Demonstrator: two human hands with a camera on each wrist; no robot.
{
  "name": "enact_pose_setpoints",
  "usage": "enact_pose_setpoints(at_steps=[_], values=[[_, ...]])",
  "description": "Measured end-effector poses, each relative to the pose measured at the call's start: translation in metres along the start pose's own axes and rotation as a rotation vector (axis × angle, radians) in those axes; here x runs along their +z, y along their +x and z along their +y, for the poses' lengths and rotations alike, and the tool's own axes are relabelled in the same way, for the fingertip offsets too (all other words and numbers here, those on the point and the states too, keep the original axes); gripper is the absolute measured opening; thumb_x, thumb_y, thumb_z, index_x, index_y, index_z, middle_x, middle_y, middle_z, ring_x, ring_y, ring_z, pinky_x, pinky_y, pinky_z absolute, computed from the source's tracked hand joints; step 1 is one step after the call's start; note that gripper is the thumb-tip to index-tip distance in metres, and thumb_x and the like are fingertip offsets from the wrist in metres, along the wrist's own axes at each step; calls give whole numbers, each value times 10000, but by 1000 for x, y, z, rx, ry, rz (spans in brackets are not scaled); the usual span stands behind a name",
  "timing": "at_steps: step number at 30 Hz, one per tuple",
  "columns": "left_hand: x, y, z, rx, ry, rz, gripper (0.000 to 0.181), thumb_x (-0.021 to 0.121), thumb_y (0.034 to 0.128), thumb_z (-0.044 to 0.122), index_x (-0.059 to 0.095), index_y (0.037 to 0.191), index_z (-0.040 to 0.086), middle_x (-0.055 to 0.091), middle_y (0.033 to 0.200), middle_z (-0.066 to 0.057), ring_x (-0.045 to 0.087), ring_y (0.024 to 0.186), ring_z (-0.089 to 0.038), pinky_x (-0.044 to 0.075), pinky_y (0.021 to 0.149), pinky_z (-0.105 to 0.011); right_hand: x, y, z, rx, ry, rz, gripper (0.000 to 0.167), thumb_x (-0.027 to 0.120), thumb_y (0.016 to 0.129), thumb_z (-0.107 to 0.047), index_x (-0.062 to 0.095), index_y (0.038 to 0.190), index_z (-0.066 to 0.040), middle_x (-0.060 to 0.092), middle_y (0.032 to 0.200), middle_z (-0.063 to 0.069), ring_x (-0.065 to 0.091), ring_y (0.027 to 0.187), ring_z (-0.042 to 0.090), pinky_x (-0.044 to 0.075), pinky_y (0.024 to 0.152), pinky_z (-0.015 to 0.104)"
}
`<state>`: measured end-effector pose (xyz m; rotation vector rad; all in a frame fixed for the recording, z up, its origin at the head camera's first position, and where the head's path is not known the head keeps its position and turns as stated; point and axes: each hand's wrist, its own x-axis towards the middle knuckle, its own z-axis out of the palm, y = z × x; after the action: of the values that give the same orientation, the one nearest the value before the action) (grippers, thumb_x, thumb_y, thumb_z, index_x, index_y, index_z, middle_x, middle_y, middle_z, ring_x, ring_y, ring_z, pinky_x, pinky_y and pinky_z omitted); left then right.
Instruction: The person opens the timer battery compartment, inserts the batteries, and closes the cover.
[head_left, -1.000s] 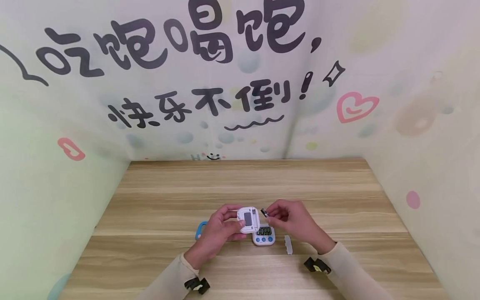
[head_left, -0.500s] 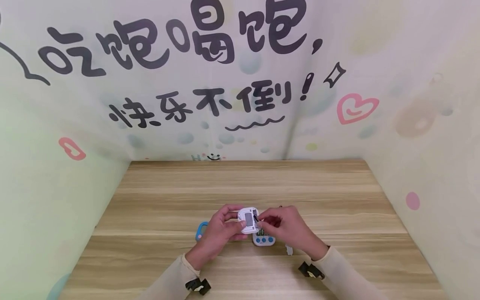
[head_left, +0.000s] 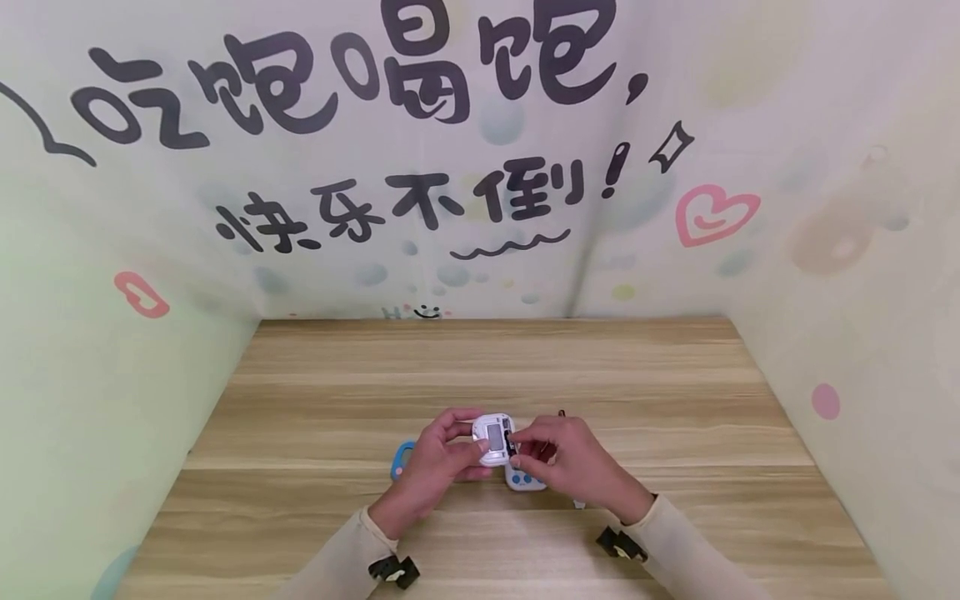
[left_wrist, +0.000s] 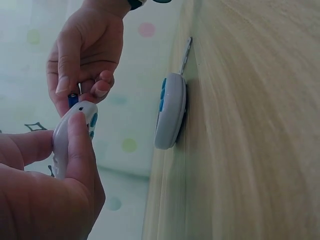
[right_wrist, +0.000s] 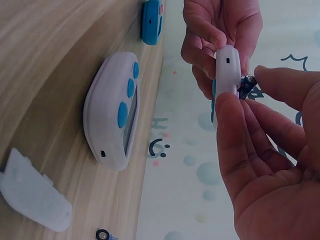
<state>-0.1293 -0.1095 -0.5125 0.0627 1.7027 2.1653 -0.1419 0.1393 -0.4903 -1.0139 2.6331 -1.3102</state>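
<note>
My left hand [head_left: 438,454] grips a white digital timer [head_left: 487,437] above the table, its back turned up and the battery slot uncovered. At that slot, my right hand [head_left: 573,458] pinches a small dark battery [right_wrist: 245,86] between thumb and fingers. The battery is tilted and sticks partly out of the timer's back in the right wrist view. Below the hands, a second white timer [right_wrist: 111,107] with blue buttons lies face up; in the head view the held timer and right hand partly hide it.
A white battery cover [right_wrist: 37,192] lies on the table near the second timer. Another battery [right_wrist: 103,234] rests on the wood beyond it. A blue-framed timer [head_left: 401,460] is left of centre, partly behind the left hand. Printed walls surround the wooden table [head_left: 337,358].
My right hand has brought the battery leftward, from apart from the timer to its open slot. The left hand keeps holding the timer almost still.
</note>
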Motion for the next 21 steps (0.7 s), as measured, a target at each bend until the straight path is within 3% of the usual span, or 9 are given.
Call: enact_pose_setpoints(at_steps=[4, 9, 15, 21], values=[[0, -1, 2, -7, 4, -2, 552, 735, 983, 52, 487, 1475, 27, 600, 1320, -195, 739, 1004, -226, 681, 833, -402, -1, 0, 0, -11, 4, 26, 238, 854, 915, -220, 778, 1125, -139, 710, 937, -78, 647, 803, 8, 620, 648, 210], [1, -1, 5, -13, 11, -21, 555, 739, 980, 59, 487, 1474, 41, 594, 1326, -198, 740, 1011, -234, 680, 842, -399, -4, 1, -1, -6, 43, 53, 387, 882, 880, -219, 738, 1229, -136, 680, 1085, -19, 652, 873, 100, 644, 645, 263], [2, -1, 6, -16, 28, -40, 553, 728, 986, 55, 481, 1481, 32, 595, 1300, -197, 740, 996, -229, 679, 844, -387, -7, 2, 3, -59, 68, 19, 548, 856, 889, -195, 663, 1391, -89, 636, 1390, 79, 675, 1162, 265, 676, 781, 320], [2, -2, 4, -11, 31, -49, 555, 723, 982, 42, 481, 1479, 3, 610, 1272, -183, 741, 962, -217, 681, 822, -366, -6, 3, 6, -81, 97, -22, 585, 843, 895, -167, 629, 1421, -26, 645, 1415, 121, 684, 1201, 281, 673, 869, 354]])
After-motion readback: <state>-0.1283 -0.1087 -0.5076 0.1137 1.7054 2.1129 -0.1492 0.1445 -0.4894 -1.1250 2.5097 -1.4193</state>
